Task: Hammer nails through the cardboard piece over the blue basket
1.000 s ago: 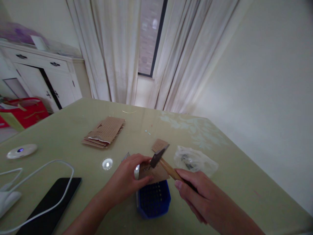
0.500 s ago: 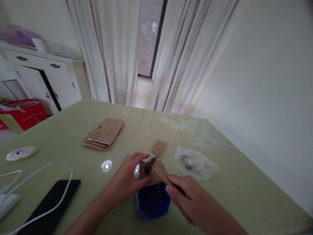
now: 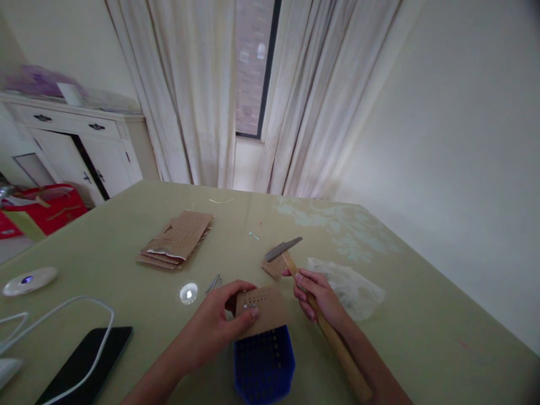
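My left hand (image 3: pixel 206 323) is closed on a piece of perforated brown cardboard (image 3: pixel 270 312), thumb in front and fingers behind. Small shiny dots show on the cardboard near my thumb. It is tilted over the far end of a blue plastic basket (image 3: pixel 290 365) with a holed bottom. My right hand (image 3: pixel 318 295) grips a hammer (image 3: pixel 337 346) by its wooden handle, just below the metal head. The head is up, in front of a small perforated cardboard piece (image 3: pixel 269 268) on the table. Thin metal pins, perhaps nails (image 3: pixel 214 283), lie beyond my left hand.
A cardboard stack (image 3: pixel 179 239) lies at the back left, and a clear plastic bag (image 3: pixel 358 289) is right of the hammer. A round shiny disc (image 3: pixel 188 293), a black phone (image 3: pixel 80 365), a white cable (image 3: pixel 110 320) and a white oval device (image 3: pixel 29 280) are on the left.
The hammer has moved off the cardboard, up and to the right, and its head has turned. My left hand has tilted the cardboard so its holed face shows. The view has shifted slightly.
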Demonstrator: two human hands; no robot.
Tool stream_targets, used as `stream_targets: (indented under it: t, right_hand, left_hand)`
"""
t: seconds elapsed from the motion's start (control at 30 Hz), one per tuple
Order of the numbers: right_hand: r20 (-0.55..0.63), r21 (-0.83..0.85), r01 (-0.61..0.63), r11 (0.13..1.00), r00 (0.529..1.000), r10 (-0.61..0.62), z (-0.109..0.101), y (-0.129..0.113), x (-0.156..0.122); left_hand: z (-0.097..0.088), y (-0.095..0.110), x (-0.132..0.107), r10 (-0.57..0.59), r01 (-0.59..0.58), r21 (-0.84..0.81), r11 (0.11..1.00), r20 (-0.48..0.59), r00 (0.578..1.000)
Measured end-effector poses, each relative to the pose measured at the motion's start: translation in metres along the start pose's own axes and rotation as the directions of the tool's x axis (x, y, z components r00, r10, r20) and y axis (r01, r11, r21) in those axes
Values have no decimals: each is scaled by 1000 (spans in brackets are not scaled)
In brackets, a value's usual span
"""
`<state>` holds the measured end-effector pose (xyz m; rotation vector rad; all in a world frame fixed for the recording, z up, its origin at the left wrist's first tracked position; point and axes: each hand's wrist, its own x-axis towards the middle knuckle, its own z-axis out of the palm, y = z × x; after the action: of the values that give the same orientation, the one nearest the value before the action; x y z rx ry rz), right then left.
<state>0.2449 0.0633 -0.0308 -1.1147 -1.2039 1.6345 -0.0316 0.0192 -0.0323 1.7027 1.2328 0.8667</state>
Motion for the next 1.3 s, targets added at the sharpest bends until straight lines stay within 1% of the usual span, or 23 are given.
stream_targets:
  t: [0.1,0.17,0.2,0.23,0.3,0.37,0.43,0.5,0.7,0.87,0.97,1.07,1.1,1.13,1.2,1.3]
  right_hand:
    - [-2,26,-18,999,1000,18,-6,14,1]
    - [-2,52,-30,998,1000,30,-8,16,-1]
    - [-3,67,-33,997,999,33,-9,16,-2]
    - [-7,82,-34,996,999,35,-8,16,-3]
    - [-10,105,-35,994,999,36,-7,14,-5]
    - [-6,120,-41,992,999,42,-5,14,-7]
    - [5,130,-50,990,999,50,-3,14,-8]
    - [22,139,-57,989,998,54,-2,15,-9]
    - [51,133,-61,989,997,54,-1,15,-9]
    - [35,132,-52,990,998,48,-2,15,-9]
    - [23,131,-50,990,999,47,-2,15,-9]
    - [14,130,-56,990,998,54,-1,15,-9]
    - [14,128,-57,990,998,56,-1,14,-9]
    - [15,126,-57,990,998,56,-1,14,-9]
    - [13,121,-52,991,999,51,0,13,-10]
    - [18,113,-49,992,999,47,1,13,-10]
  left_hand:
    - [-4,-6,2,-31,31,-29,999,-9,999]
    - [-12,-14,7,-45,44,-21,999,-49,998]
    - [-18,-20,11,-52,56,33,998,-96,994]
    - [-24,-26,15,-60,81,123,989,-164,985]
    - [-36,-38,22,-72,189,360,914,-315,946]
    - [-44,-49,27,-96,280,451,847,-388,916]
    - [-48,-57,30,-127,322,473,820,-399,908]
    - [-47,-61,31,-136,331,492,805,-390,911]
    - [-41,-66,29,-89,290,516,806,-379,921]
    - [-41,-63,29,-16,211,459,863,-394,919]
    - [-35,-49,27,13,139,366,920,-385,923]
    - [-23,-27,19,24,46,186,981,-359,933]
    - [-18,-19,15,18,5,62,998,-360,933]
    - [-14,-12,12,13,-30,-41,999,-352,936]
    - [-7,-1,6,38,-88,-139,986,-326,945]
    - [-3,4,2,104,-133,-93,987,-269,957]
